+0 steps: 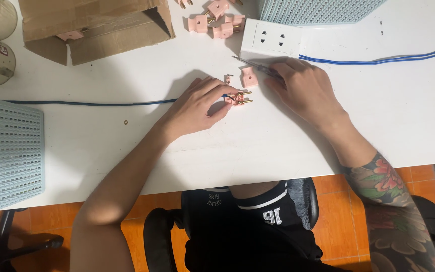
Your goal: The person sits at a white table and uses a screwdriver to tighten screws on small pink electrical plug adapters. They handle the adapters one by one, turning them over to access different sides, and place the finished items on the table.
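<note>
Both hands are on the white table (127,151) as I watch from the head camera. My left hand (200,105) lies curled, its fingertips pinching the open pink plug (238,97) against the tabletop. That plug sits near the table's middle, between my two hands. Its long axis runs left to right: the blue cable (91,103) enters from the left under my fingers, and the two brass prongs point right. Its cover is off, so I see brass metal inside the pink shell. Just above it lie a small pink clamp piece (228,78) and the squarish pink cover (249,76), both apart from the plug. My right hand (303,88) is closed around a slim screwdriver (250,64); its shaft points left and slightly up, the tip clear of the plug and close to the white socket box (272,39).

From the left: a pale blue perforated basket (6,151) at the table's edge, its contents hidden from me. A brown cardboard box (96,25) lies open on its side with one pink plug showing inside. Loose pink plugs (217,20) lie scattered beside the socket box. A second blue basket (318,10) stands at the top, and blue wires (378,60) run right from the socket box.
</note>
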